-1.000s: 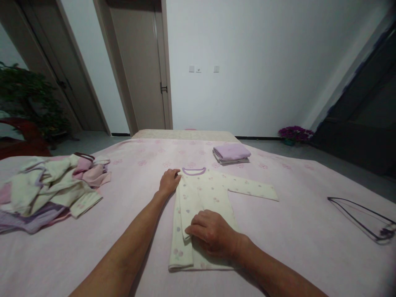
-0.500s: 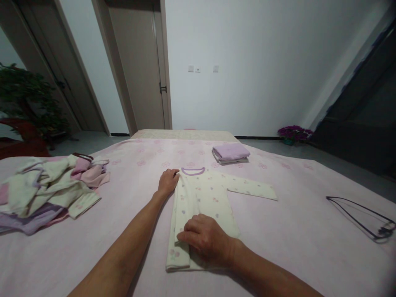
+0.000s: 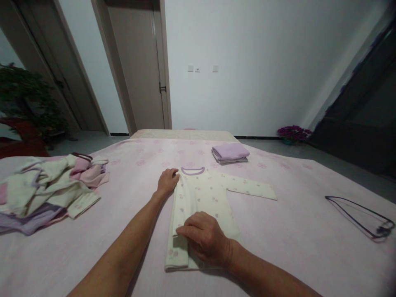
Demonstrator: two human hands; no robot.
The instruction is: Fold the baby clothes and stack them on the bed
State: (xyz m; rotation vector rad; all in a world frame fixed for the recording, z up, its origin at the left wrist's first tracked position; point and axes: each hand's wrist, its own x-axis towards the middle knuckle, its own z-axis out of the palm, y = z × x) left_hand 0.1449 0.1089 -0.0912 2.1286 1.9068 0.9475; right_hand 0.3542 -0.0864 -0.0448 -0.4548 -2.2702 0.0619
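Observation:
A cream long-sleeved child's shirt (image 3: 213, 202) with a purple neckband and small printed motifs lies flat before me. Its right-hand sleeve stretches out sideways, while the left-hand one is folded down over the body. At the left shoulder, beside the neckband, my left hand (image 3: 168, 180) is closed on the fabric; its fingertips are partly hidden. My right hand (image 3: 204, 239) pinches the cuff end of the folded sleeve, near the hem, holding it slightly above the cloth beneath. That hand and forearm cover part of the lower shirt.
A pink flowered sheet (image 3: 278, 247) covers the surface. On the left lies a heap of rumpled clothes (image 3: 52, 185). Folded purple and grey garments (image 3: 230, 152) are stacked beyond the shirt. A thin black looped object (image 3: 355, 210) lies at the right.
My right hand has risen slightly with the sleeve's cuff, lifting it a little off the shirt. My left hand stays at the shoulder.

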